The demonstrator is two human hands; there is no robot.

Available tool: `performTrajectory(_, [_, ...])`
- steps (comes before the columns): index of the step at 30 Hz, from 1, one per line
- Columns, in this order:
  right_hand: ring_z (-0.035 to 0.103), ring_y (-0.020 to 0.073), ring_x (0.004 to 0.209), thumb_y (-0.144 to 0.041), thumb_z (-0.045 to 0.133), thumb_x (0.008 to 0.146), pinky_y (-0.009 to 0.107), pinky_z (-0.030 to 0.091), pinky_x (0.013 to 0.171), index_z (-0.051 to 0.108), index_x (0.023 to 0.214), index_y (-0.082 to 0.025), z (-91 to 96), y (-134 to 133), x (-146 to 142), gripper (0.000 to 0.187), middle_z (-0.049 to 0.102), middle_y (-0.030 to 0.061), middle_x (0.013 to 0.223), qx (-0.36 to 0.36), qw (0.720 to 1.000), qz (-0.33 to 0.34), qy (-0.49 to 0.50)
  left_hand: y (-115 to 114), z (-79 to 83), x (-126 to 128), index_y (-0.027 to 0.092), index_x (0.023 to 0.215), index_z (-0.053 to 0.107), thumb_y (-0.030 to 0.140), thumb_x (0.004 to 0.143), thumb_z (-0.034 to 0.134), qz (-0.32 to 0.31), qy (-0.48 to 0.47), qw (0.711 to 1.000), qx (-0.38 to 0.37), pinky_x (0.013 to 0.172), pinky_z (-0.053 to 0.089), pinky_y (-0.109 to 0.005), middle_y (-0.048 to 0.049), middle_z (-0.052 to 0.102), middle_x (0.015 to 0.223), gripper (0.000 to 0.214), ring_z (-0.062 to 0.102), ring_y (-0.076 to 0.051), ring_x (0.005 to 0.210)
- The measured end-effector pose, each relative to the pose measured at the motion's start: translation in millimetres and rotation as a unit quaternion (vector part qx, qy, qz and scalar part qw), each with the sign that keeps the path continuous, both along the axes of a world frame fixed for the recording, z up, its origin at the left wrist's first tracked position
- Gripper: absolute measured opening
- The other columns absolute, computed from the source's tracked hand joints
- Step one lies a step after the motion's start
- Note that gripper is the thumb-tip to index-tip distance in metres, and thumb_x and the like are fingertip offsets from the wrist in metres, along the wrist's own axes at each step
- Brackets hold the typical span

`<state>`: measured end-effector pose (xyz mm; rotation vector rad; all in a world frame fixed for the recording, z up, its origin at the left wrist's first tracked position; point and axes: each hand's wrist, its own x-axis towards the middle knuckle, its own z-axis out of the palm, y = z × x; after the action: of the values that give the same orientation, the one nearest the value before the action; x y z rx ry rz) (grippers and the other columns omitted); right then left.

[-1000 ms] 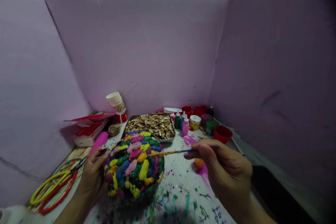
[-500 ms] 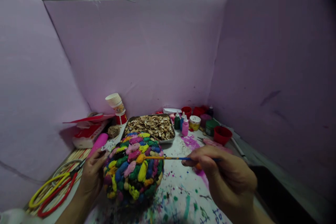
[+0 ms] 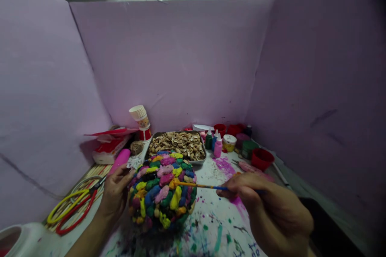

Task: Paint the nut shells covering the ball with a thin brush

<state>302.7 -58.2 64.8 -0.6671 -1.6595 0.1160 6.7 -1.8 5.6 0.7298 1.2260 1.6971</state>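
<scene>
Brush tip on an orange lump of the knobbly dome
The right hand, pinched round the brush, has dropped slightly, levelling the handle; the tip stays on that lump, so colouring there seems unfinished; the left hand, half curled, grips the dome's left side, near middle, over the table; its underside is hidden; a white container is cut off near left.

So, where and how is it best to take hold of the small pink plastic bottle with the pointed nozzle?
Probably around the body of the small pink plastic bottle, coming from the near side: it stands upright, its nozzle tapers narrowly, and a blue plastic bottle stands partly hidden behind it.
</scene>
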Motion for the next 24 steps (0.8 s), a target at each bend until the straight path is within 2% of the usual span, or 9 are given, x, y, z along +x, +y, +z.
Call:
performTrajectory(11, [0.067, 0.0086, 0.055, -0.017, 0.058, 0.091, 0.017, 0.051, 0.052, 0.068, 0.083, -0.028, 3.7, -9.1, -7.4, 0.017, 0.072, -0.0081, 0.065, -0.028, 0.998, -0.054, 0.033, -1.9, 6.2, 5.4, 0.016, 0.079, 0.072, 0.032, 0.033, 0.092, 0.005, 0.005, 1.0, 0.0, 0.06, 0.055, -0.026, -0.0018, 0.073, 0.072, 0.053, 0.066, -0.017, 0.065])
performTrajectory(16, [0.067, 0.0098, 0.051, -0.021, 0.059, 0.092, 0.02, 0.05, 0.047, 0.069, 0.082, -0.03, 1.5, -8.2, -5.7, 0.017, 0.072, -0.0081, 0.063, -0.045, 0.994, -0.081, 0.051, -1.4, 5.9, 5.4, 0.015, 0.076, 0.07, 0.029, 0.031, 0.092, 0.017, 0.01, 1.0, 0.004, 0.055, 0.053, -0.025, -0.0015, 0.071, 0.067, 0.052, 0.064, -0.017, 0.06])
performTrajectory(20, [0.069, 0.0111, 0.056, -0.019, 0.059, 0.091, 0.021, 0.052, 0.051, 0.069, 0.081, -0.03, 1.1, -8.3, -7.0, 0.018, 0.073, -0.007, 0.064, -0.041, 0.994, -0.07, 0.067, -0.8, 4.1, 4.2, 0.015, 0.074, 0.07, 0.029, 0.032, 0.091, 0.014, 0.01, 1.0, 0.008, 0.056, 0.054, -0.025, -0.0017, 0.072, 0.068, 0.049, 0.065, -0.018, 0.061])
performTrajectory(24, [0.068, 0.01, 0.056, -0.016, 0.059, 0.091, 0.02, 0.054, 0.054, 0.069, 0.082, -0.029, 3.5, -5.2, -8.0, 0.018, 0.073, -0.0073, 0.065, -0.051, 0.994, -0.054, 0.084, 1.1, 0.4, 0.7, 0.017, 0.074, 0.068, 0.03, 0.035, 0.091, 0.001, 0.006, 1.0, 0.004, 0.051, 0.054, -0.025, 0.0003, 0.07, 0.061, 0.048, 0.064, -0.016, 0.052])
